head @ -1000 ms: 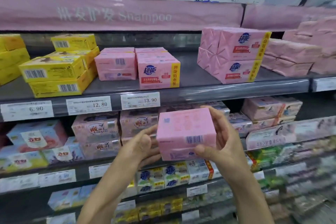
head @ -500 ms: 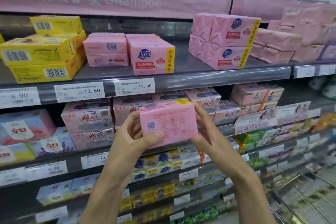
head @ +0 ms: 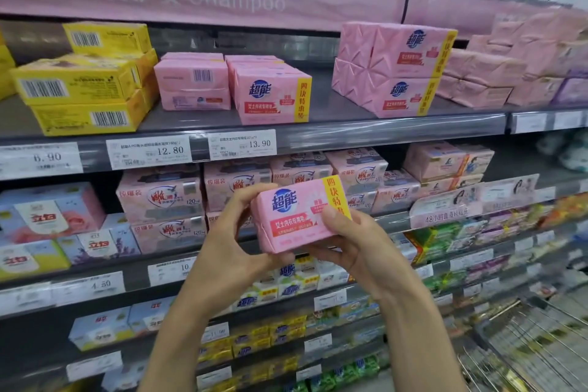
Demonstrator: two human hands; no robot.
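Observation:
I hold a pink soap pack (head: 296, 216) with a blue logo and a yellow side strip in front of the store shelves, its printed front facing me. My left hand (head: 235, 242) grips its left end, fingers curled over the top and thumb under the bottom edge. My right hand (head: 353, 242) grips its right end, thumb pressed on the front face. The same kind of pink packs (head: 270, 95) stand on the upper shelf (head: 350, 134) above a 13.90 price tag (head: 243, 146).
Yellow boxes (head: 86, 86) sit at the upper left, a taller pink stack (head: 394, 70) at the upper right. Lower shelves hold several soap packs (head: 162, 207). A wire shopping cart (head: 534, 344) is at the bottom right.
Both hands have turned the pack over: first its barcode side faced me, then the side with small icons, now the printed front. The view has shifted a little.

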